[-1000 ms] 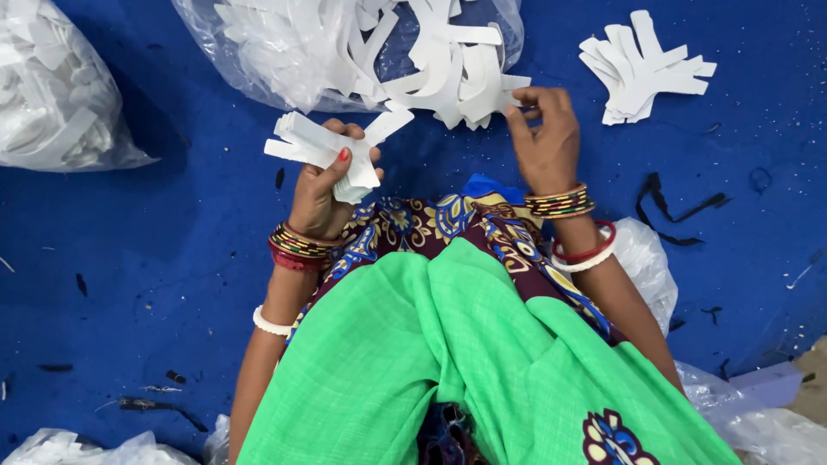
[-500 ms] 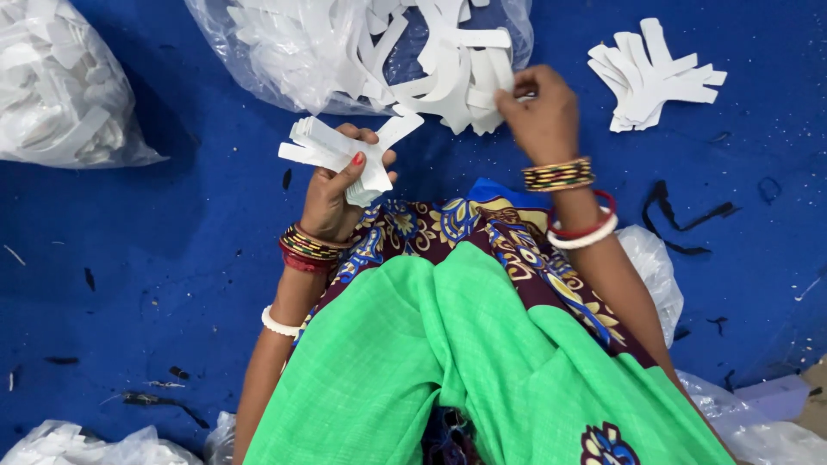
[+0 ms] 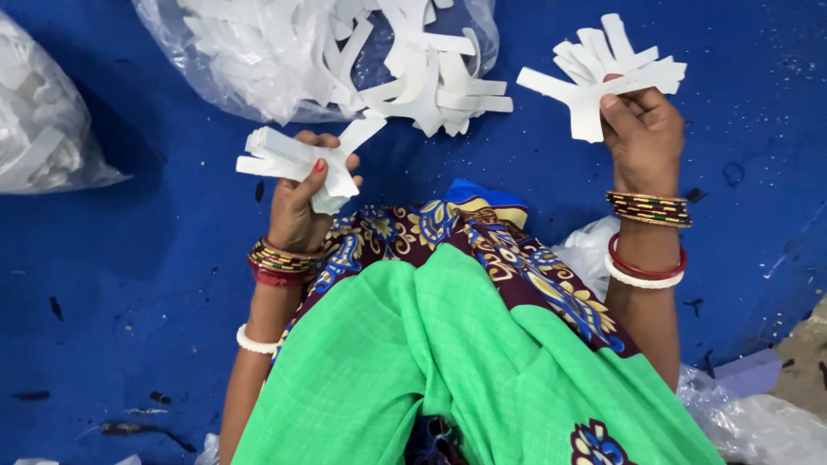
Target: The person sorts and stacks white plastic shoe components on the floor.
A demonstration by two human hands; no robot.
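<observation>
My left hand (image 3: 300, 196) grips a small stack of white paper cut-outs (image 3: 284, 158) with long arms, held above my lap. My right hand (image 3: 644, 131) is far to the right. Its thumb and fingers are closed on a second, fan-shaped stack of white cut-outs (image 3: 594, 69) just over the blue floor sheet (image 3: 146, 258). Between the two hands lies a loose heap of the same white cut-outs (image 3: 422, 73), spilling out of a clear plastic bag (image 3: 224, 52).
Another clear bag of white pieces (image 3: 43, 129) sits at the left edge. Green cloth (image 3: 448, 370) over patterned fabric covers my lap. Crumpled plastic (image 3: 758, 422) lies at the lower right. Small dark scraps dot the blue sheet.
My right hand left the middle heap, moved right and closed on the fan-shaped stack that lay alone on the sheet. My left hand kept its stack and hardly moved.
</observation>
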